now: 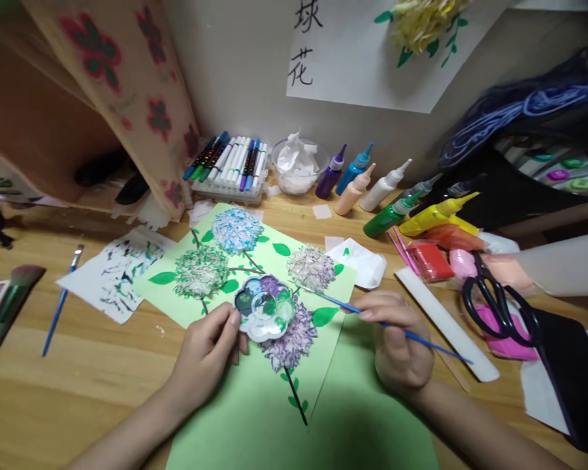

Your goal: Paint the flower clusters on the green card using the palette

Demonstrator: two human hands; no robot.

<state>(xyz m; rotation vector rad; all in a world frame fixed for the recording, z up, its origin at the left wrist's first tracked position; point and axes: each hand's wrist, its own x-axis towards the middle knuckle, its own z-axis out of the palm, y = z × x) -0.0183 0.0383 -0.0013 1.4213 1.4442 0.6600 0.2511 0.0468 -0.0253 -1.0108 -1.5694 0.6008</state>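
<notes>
My left hand (pixel 210 349) pinches the edge of a white flower-shaped paint palette (pixel 267 326), whose wells hold purple, blue, dark and green paint. In my right hand (pixel 399 336) is a thin blue paintbrush (pixel 343 305), its tip just below the pale purple paper flower (pixel 311 266). Beneath the palette lies a light green sheet (pixel 255 378) bearing painted stems and leaves. A blue-pink flower (pixel 236 230), a green-white flower (pixel 202 271) and a purple flower (pixel 294 339) are also on it; the palette covers part of the purple one.
Paint bottles (pixel 355 189) and a marker box (pixel 232 163) stand along the wall, with a tissue-filled bowl (pixel 298 166) between. At right lie black scissors (pixel 500 310), clay packs (pixel 428 260) and a white strip (pixel 445 326). A second brush (pixel 61 303) and paint-smeared paper (pixel 120 281) lie left.
</notes>
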